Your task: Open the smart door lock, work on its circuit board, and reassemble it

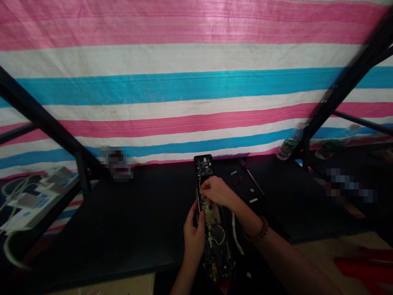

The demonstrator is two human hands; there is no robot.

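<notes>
A long, narrow black electronic device (213,221) lies opened lengthwise in front of me, with circuit boards, connectors and thin white wires exposed. Its far end rests on the black table, while the near end comes toward my lap. My left hand (194,235) grips the casing's left edge, thumb on top. Above the middle boards, my right hand (217,191) has thumb and forefinger pinched together close to a white wire (200,180); what sits between the fingertips is hidden. A white flat cable (236,235) hangs beside the device on the right.
Right of the device are a screwdriver (253,179) and a dark panel with small white labels (253,200). Plastic bottles (287,148) stand farther right by a black frame bar (337,82). A power strip with cables (37,200) lies left. Striped sheeting (196,88) closes the back.
</notes>
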